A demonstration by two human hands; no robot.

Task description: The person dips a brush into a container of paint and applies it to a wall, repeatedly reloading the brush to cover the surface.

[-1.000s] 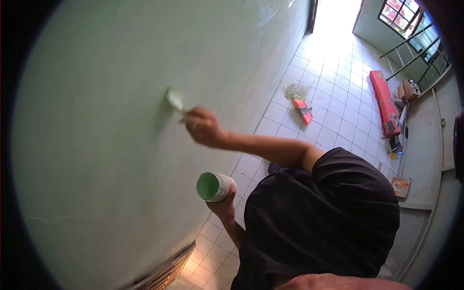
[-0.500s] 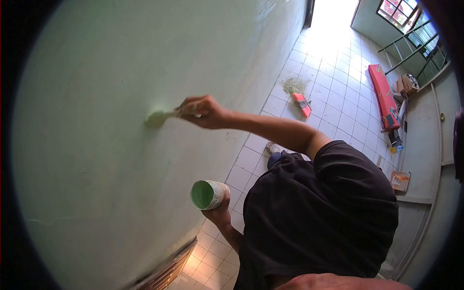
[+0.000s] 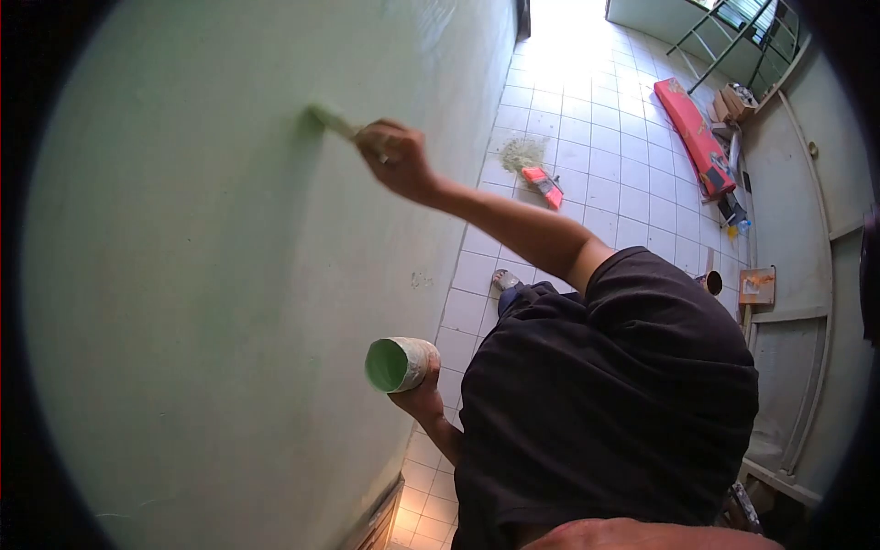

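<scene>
My right hand point(image 3: 396, 158) is closed around the handle of a paintbrush point(image 3: 332, 121). Its green-coated bristles are smeared by motion and appear to be against the pale green wall point(image 3: 229, 302). Lower down, my left hand point(image 3: 422, 399) grips a round paint can point(image 3: 419, 359) from below and behind. The can is tilted with its mouth toward the wall. Its outside is whitish and crusted, and its inside is coated light green. Darker green strokes show on the wall below the brush.
White floor tiles point(image 3: 587, 137) run along the wall. On them are a dried greenish stain point(image 3: 524, 154), a red-and-grey object point(image 3: 544, 187) and a long red box point(image 3: 695, 137). Farther right are cardboard boxes point(image 3: 733, 103), a green metal frame point(image 3: 724, 46) and pale doors point(image 3: 790, 211).
My right hand has moved the brush upward along the wall and slightly right. The can stays in my left hand, nearly in place. The camera view has shifted, moving the floor objects left.
</scene>
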